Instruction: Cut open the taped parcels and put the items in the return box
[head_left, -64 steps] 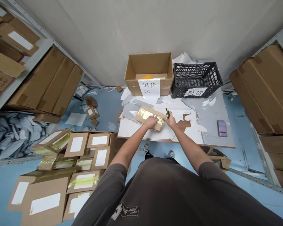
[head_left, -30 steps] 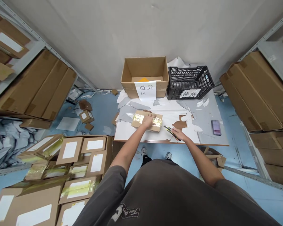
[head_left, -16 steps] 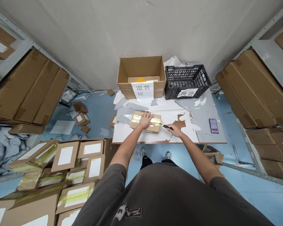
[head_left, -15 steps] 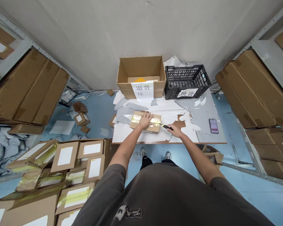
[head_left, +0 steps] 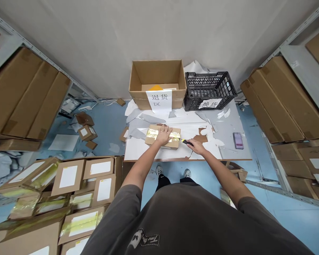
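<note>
A small cardboard box (head_left: 151,141) with shiny yellowish tape along its top lies on the table in front of me. My left hand (head_left: 164,135) rests flat on the box's top, fingers spread over the tape. In my right hand (head_left: 197,146) is a box cutter (head_left: 186,142) with a black and yellow handle. Its tip meets the right end of the box, at the tape. Whether the blade has entered the tape is too small to tell.
At the table's back stand a large open carton (head_left: 140,99) with a paper sign and a black plastic crate (head_left: 188,102). A phone (head_left: 238,141) lies at right. Torn white paper (head_left: 138,152) covers the tabletop (head_left: 234,124). Several taped parcels (head_left: 68,177) are piled at lower left.
The view has shifted slightly. Both hands, the box and the box cutter keep nearly the same positions relative to each other.
</note>
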### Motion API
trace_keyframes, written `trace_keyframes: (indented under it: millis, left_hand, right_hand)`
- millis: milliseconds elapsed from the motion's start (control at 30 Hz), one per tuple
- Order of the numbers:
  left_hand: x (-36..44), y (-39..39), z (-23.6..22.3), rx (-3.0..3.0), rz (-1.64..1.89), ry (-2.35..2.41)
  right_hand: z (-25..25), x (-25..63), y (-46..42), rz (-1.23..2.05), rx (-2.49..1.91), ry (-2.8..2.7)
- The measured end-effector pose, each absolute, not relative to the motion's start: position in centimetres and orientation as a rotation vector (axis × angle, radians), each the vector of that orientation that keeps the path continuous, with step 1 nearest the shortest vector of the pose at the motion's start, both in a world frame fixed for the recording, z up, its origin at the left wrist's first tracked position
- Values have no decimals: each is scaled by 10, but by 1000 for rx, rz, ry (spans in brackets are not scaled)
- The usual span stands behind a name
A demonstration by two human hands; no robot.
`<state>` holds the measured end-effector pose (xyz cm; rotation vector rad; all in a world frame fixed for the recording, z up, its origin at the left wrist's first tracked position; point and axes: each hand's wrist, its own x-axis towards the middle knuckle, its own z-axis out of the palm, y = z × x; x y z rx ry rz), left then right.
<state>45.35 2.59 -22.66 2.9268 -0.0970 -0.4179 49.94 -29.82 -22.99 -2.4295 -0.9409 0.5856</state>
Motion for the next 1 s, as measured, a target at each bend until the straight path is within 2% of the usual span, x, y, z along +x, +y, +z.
trace_keyframes:
  millis: [333,1000]
  left_hand:
    - [454,31,-246,2877,-276,-114]
    - [443,24,-246,2875,-274,-3]
  right_hand:
    - [-217,508,-298,604,-2471,-1027]
    - [-228,529,-288,467,-2577,-1189]
